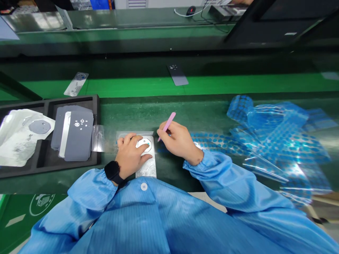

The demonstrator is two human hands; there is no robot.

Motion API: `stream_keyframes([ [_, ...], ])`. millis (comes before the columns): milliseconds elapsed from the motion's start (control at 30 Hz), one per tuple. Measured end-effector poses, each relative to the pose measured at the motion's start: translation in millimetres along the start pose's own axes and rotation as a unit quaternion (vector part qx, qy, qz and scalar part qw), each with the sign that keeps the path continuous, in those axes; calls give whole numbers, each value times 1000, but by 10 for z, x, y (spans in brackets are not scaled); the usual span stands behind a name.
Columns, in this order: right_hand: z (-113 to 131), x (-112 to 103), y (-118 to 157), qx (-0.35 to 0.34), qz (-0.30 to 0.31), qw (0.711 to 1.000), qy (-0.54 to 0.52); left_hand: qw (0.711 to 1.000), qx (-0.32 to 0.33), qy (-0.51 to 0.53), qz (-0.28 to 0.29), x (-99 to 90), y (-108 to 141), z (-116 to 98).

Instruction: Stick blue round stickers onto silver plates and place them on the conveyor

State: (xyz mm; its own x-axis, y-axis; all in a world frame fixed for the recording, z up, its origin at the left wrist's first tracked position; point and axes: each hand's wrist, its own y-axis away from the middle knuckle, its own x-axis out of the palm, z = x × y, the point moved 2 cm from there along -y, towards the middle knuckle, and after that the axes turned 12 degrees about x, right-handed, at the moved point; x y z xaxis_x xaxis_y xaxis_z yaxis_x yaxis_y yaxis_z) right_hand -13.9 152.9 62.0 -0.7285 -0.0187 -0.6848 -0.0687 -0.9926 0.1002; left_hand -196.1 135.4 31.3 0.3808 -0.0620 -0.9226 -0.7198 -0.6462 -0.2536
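Observation:
A silver phone back panel [149,168], with a round camera area at its top, lies on the bench in front of my body. My left hand [129,153] rests on it with fingers spread, the index fingertip beside a small blue mark in that camera area. To the right, just above the bench, my right hand [178,138] pinches slim pink tweezers [168,121], tip pointing down. From beneath that hand a strip of clear film with blue dots [214,140] runs rightward. Clear film [122,134] shows by the panel's top left edge.
At left, a black foam tray [97,116] holds stacked dark grey phone back covers [79,141] and white-filmed panels [16,137]. Crumpled blue-dotted film [275,141] heaps at right. A silver panel [76,84] and a grey cover [178,76] lie on the green belt [132,86] behind.

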Motion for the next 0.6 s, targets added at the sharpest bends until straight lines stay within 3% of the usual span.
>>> stream_keyframes([
  [67,0,6,117,-120,7,990,74,1000,-6,1,1,10,2,0],
  [133,-24,80,231,-179,60,970,152,1000,-14,0,-1,24,5,2],
  [200,-48,168,317,-187,97,949,235,1000,-19,-1,-6,41,8,4],
  [300,-46,249,385,-178,107,926,315,1000,-20,3,-12,55,6,3],
  [600,-7,256,399,-179,103,911,358,1000,-29,8,-3,40,-7,-14],
])
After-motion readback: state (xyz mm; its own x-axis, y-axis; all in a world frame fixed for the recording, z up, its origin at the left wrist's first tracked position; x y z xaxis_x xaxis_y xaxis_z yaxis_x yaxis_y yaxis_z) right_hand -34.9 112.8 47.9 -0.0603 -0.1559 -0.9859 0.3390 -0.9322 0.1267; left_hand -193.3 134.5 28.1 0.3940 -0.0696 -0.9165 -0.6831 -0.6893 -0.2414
